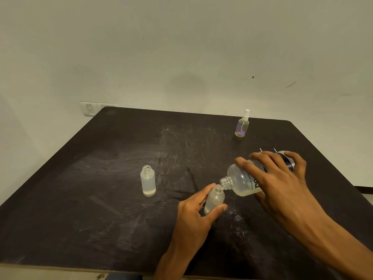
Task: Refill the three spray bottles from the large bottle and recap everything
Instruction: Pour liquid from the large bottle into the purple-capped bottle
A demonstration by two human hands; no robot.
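My right hand (280,178) grips the large clear bottle (240,181), tipped on its side with its open neck pointing left and down. That neck touches the open mouth of a small frosted bottle (215,199), which my left hand (195,211) holds tilted just above the table. A second small frosted bottle (148,181) stands uncapped at the table's middle, with a little liquid at its bottom. A third small bottle (242,126), clear and with its white spray head on, stands upright at the far right.
The dark scuffed table (101,178) ends at a light wall behind. Two thin white tubes (268,149) stick up behind my right hand. A wall socket (89,109) sits by the table's far left corner.
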